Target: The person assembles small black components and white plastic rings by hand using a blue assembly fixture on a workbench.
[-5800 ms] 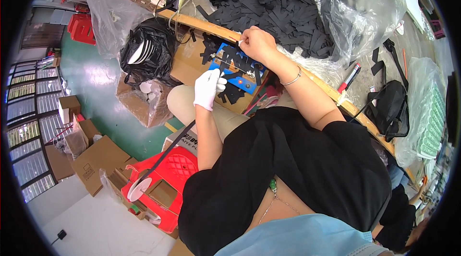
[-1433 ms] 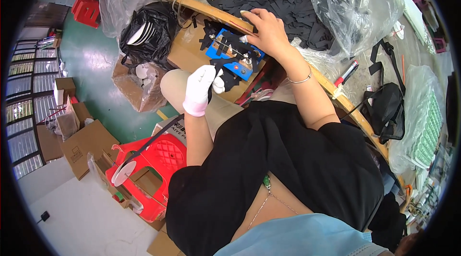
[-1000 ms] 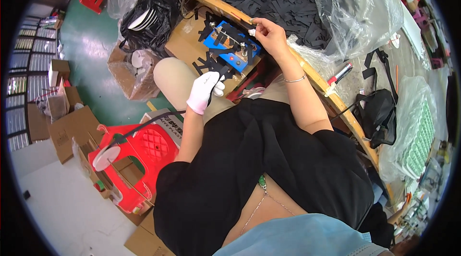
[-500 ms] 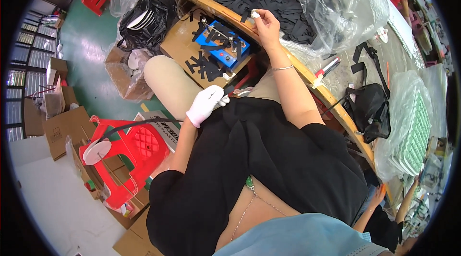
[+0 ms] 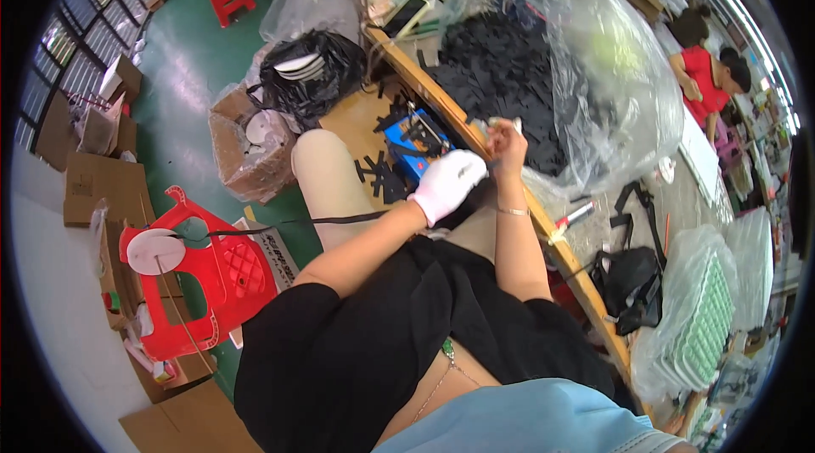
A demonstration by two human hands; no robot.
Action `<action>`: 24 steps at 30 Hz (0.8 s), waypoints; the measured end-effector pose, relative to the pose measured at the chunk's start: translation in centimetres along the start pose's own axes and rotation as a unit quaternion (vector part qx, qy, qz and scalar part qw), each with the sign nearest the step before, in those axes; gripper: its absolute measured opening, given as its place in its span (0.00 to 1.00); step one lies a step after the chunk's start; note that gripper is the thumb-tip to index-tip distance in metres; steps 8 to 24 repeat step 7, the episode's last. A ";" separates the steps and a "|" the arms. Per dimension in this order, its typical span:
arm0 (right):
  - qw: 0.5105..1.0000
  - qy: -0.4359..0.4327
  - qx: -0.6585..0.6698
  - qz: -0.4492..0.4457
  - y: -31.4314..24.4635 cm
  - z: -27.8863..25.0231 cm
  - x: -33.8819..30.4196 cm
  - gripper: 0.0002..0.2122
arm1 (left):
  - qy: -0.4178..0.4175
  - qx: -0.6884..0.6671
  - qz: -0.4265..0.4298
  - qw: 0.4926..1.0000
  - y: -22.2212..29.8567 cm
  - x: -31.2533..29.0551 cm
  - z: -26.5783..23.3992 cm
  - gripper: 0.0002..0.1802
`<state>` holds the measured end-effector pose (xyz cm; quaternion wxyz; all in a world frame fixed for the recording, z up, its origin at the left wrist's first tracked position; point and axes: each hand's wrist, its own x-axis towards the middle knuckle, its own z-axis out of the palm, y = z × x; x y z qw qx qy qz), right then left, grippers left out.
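My left hand [image 5: 450, 186], in a white glove, is closed with its fingertips beside the table edge, a dark end of strap showing at them. A black strap [image 5: 340, 219] runs from a white reel [image 5: 155, 252] on a red plastic stool [image 5: 246, 273] and passes under my left forearm. My bare right hand [image 5: 508, 147] is just beyond, at the wooden table edge [image 5: 562, 256], fingers bent together. Something small and whitish shows at its fingertips, too blurred to name. Partly behind the glove stands a blue device [image 5: 406, 140] with a metal rod and cut black strips [image 5: 386, 180] around it.
A large heap of black strips [image 5: 501, 62] lies on the table within clear plastic [image 5: 628, 71]. A marker [image 5: 577, 214], a black bag [image 5: 624, 283] and green trays [image 5: 700, 317] are farther right. An open carton [image 5: 233, 151] stands left of my knee. A person in red [image 5: 703, 84] is at far right.
My gloved left hand has moved up and right from my lap, close to my right hand. The right hand has turned its fingers inward at the table edge. The view has shifted.
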<state>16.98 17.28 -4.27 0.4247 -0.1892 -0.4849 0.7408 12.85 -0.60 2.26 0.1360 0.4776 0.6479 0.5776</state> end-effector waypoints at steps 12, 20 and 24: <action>1.000 0.019 0.002 -0.015 1.7 0.4 2.0 0.16 | -0.501 0.372 0.030 0.781 3.4 -0.4 -3.1 0.29; 1.000 0.019 0.002 -0.015 1.7 0.4 2.0 0.16 | -0.501 0.372 0.030 0.781 3.4 -0.4 -3.1 0.29; 1.000 0.019 0.002 -0.015 1.7 0.4 2.0 0.16 | -0.501 0.372 0.030 0.781 3.4 -0.4 -3.1 0.29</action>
